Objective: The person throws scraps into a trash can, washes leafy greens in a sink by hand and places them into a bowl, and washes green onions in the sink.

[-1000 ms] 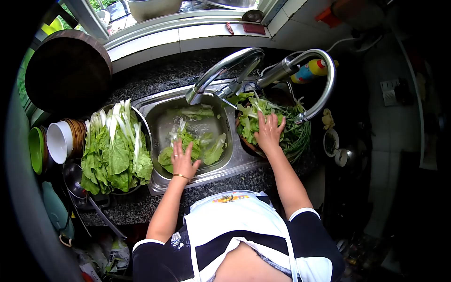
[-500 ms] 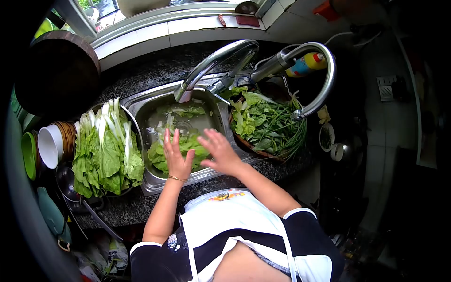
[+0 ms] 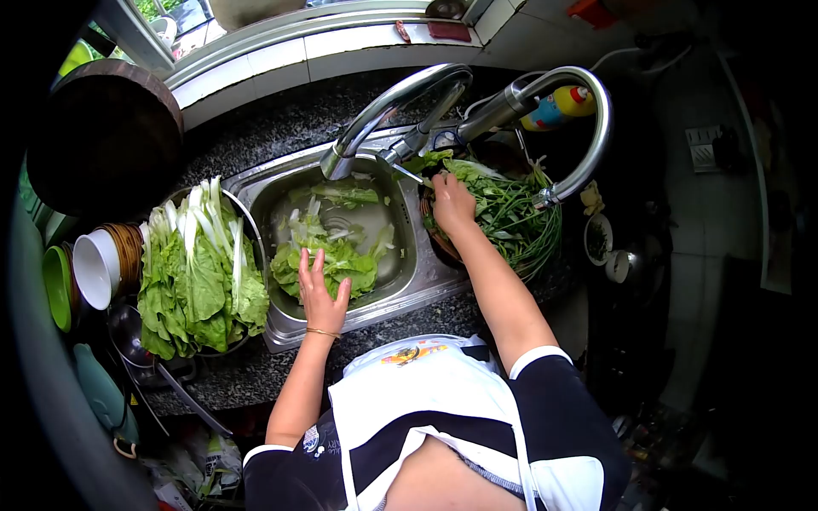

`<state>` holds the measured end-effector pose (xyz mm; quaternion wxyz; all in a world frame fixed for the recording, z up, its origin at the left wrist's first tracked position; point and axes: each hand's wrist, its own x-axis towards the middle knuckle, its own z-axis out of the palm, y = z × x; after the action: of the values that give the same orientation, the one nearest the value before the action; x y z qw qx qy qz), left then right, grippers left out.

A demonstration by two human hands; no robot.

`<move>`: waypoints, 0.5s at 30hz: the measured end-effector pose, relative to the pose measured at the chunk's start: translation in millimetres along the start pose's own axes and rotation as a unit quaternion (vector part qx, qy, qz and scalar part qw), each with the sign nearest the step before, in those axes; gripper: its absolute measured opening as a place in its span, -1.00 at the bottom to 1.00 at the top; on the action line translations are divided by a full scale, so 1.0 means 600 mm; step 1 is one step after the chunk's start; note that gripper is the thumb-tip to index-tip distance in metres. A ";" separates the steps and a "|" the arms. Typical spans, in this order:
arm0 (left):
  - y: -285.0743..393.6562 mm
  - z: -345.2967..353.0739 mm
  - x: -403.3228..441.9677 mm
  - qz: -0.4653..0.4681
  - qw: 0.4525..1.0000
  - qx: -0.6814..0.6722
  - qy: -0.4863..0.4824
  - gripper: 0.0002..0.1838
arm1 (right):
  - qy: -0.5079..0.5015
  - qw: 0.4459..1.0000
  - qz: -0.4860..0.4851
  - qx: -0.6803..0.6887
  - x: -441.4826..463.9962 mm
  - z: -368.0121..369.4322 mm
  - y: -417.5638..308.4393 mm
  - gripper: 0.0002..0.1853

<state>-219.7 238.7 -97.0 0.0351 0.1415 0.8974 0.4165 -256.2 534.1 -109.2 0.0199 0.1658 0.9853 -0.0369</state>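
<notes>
My left hand (image 3: 322,292) is over the near side of the steel sink (image 3: 409,271), fingers spread and holding nothing. Loose lettuce leaves (image 3: 341,274) lie in the water just beyond and beside it. Over the left rim of the basket (image 3: 445,247), my right hand (image 3: 453,203) has its fingers closed on lettuce leaves (image 3: 429,161), some of which stick out past the fingertips. The tap's thin lever is close by the fingertips. Long green stalks and leafy greens (image 3: 515,217) fill the basket. My right palm is hidden.
A heaped bowl of lettuce (image 3: 200,272) stands left of the sink. Beyond it are white bowls (image 3: 94,268) and a ladle (image 3: 129,334). Two curved taps (image 3: 405,98) (image 3: 596,111) arch over the sink and basket. A yellow bottle (image 3: 558,108) stands behind.
My right hand has moved from above the sink, right and away from me, to the basket and closed on lettuce there. My left hand stays over the sink. The leaves in the water have spread.
</notes>
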 end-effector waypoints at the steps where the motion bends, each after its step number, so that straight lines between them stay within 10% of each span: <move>1: 0.002 -0.004 0.001 -0.001 1.000 0.000 -0.004 -0.27 | 0.018 1.000 -0.009 0.003 0.001 -0.001 -0.001 -0.65; 8: 0.000 0.000 0.013 -0.021 0.999 -0.032 -0.015 -0.31 | 0.104 0.953 -0.214 0.187 -0.095 -0.039 -0.107 -0.80; 11: 0.010 0.009 0.025 -0.017 0.998 -0.065 -0.009 -0.33 | -0.028 0.911 -0.298 0.284 -0.143 -0.053 -0.151 -0.69; 15: 0.013 0.005 0.027 -0.012 0.998 -0.056 -0.005 -0.33 | 0.088 0.951 -0.172 0.240 -0.076 0.010 -0.074 -0.80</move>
<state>-232.9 250.5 -92.0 0.0522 0.1310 0.8740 0.4650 -227.8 476.8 -110.1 -0.1139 -0.0036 0.9589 -0.2599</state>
